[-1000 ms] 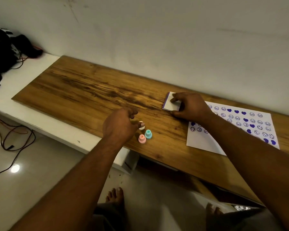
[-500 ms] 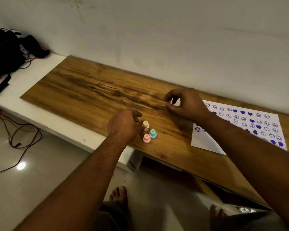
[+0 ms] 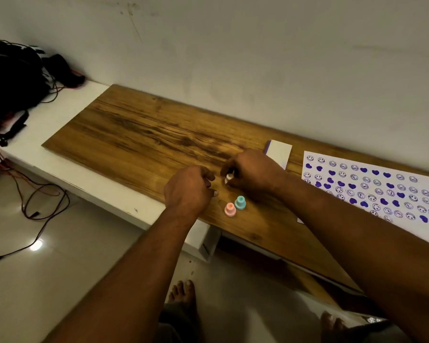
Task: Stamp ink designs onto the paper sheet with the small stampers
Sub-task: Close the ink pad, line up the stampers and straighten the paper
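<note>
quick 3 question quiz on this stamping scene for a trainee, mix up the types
1. True or false: the pink stamper and the teal stamper stand on the wood beside each other.
2. Which hand pinches the pale stamper? A) left hand B) right hand C) neither
3. Fill in: the paper carries smiley faces and purple ____.

Key
1. True; both stand free of the hands.
2. B; the left hand is curled beside it, and whether it touches the stamper cannot be told.
3. hearts
</note>
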`<action>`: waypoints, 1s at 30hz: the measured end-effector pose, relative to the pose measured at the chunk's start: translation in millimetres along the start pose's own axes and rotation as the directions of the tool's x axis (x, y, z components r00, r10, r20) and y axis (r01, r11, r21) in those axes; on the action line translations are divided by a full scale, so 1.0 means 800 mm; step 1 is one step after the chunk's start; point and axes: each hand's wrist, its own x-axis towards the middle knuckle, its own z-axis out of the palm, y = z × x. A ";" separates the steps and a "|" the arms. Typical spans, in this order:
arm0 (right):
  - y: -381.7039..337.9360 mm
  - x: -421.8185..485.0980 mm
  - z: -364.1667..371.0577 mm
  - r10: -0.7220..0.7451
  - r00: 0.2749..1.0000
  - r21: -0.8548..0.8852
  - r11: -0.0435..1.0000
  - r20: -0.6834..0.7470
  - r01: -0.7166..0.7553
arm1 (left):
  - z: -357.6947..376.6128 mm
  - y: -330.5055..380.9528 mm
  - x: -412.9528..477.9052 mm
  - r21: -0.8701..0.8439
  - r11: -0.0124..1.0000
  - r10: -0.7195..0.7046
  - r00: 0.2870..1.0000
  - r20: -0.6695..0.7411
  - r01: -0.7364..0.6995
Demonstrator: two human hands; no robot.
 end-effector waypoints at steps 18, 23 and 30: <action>0.096 0.024 -0.030 0.344 0.854 0.150 0.939 -0.390 -0.310 | 0.008 0.004 0.007 -0.048 0.999 0.009 1.000 0.015 -0.009; 0.100 0.024 -0.028 0.331 0.853 0.124 0.943 -0.404 -0.308 | 0.005 0.005 0.006 -0.033 0.999 0.004 1.000 0.019 -0.003; 0.103 0.017 -0.050 0.256 0.829 0.126 0.967 -0.497 -0.223 | 0.003 0.012 0.003 -0.010 1.000 0.013 1.000 0.017 -0.012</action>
